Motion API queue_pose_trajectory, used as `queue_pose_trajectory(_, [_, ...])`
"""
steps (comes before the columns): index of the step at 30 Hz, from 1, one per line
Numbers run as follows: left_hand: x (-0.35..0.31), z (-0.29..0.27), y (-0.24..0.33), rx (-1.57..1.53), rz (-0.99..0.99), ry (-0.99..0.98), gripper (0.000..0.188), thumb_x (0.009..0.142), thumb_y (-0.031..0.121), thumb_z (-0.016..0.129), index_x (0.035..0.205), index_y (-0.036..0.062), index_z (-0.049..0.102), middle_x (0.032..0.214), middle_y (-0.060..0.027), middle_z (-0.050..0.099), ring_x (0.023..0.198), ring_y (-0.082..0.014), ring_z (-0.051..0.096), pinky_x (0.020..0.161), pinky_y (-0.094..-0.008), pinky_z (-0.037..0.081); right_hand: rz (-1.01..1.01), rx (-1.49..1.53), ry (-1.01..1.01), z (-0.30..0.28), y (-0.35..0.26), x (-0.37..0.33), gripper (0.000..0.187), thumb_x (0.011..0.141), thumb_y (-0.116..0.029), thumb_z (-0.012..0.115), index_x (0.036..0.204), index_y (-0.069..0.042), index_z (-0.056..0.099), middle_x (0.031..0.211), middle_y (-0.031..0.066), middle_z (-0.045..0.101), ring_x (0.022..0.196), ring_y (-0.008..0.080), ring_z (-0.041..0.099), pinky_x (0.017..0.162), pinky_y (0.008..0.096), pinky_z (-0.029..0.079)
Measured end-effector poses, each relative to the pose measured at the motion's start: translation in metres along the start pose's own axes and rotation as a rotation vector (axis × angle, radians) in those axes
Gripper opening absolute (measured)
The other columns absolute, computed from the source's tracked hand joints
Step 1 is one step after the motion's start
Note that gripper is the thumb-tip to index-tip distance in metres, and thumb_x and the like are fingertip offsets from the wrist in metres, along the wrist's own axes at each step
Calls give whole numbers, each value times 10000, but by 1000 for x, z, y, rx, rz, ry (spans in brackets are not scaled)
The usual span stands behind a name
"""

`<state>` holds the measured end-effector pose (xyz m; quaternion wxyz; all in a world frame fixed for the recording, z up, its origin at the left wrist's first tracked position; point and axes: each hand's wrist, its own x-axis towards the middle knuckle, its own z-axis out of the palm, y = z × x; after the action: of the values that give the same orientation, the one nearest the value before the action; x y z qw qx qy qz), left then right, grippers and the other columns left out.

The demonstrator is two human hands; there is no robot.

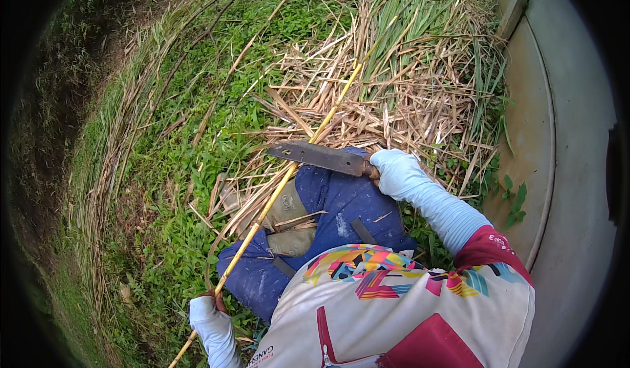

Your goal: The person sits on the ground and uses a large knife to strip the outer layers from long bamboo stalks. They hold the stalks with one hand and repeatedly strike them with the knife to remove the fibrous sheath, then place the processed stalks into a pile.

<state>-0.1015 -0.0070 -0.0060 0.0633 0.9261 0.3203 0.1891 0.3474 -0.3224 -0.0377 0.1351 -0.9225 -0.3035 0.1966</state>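
A long, thin yellow stalk (262, 212) runs slantwise from the lower left up across my lap to the grass pile. Low on the left, my left hand (215, 306), in a whitish sleeve, is closed round its lower part. My right hand (384, 167), covered by a light blue sleeve, grips the wooden handle of a machete (321, 157) above my knee. Its dark, worn blade points left and crosses the stalk; whether the two touch, I cannot tell. Most of my fingers are hidden by the sleeves.
Dry cut stalks and leaves (407, 105) lie heaped ahead, with long green blades (387, 14) beyond. Low green weeds (177, 191) cover the ground on the left. A grey-green wall (571, 119) stands close on my right. My legs in blue trousers (351, 204) and muddy boots (289, 204) are below.
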Motion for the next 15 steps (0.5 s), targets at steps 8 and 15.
queue_pose_trajectory(8, [-41,28,-57,55,-291,-530,329,912,90,761,1222,5,691,1068,-196,704,969,-353,682,864,-397,526,407,125,153,12,70,43,310,945,-244,646,1222,-110,684,1033,224,750,1014,422,717,882,491,558])
queue_pose_trajectory(15, [44,131,56,-84,172,-505,637,876,197,787,1432,-12,557,1307,-259,626,1212,-431,599,1079,-445,459,393,150,179,46,80,23,339,916,-218,640,1231,-102,687,1049,247,746,1031,431,716,899,496,555])
